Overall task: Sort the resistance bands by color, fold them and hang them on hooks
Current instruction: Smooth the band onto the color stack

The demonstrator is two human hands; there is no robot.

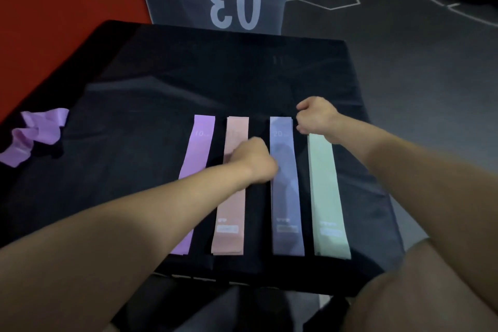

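1. Four flat, matte bands lie side by side near the front edge of the black cloth-covered counter [188,67]: lilac band [199,143], pink band [231,213], grey-blue band [287,197], mint band [327,197].
2. A crumpled purple band [35,135] sits at the left edge.
3. Left hand [253,162] is curled over the pink band; whether it grips, I cannot tell.
4. Right hand [318,118] is fisted at the mint band's far end, its grip hidden.

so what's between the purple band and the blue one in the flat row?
In the head view, the pink band lies between the purple band and the blue band, with bare black table either side. The left hand hovers over it.
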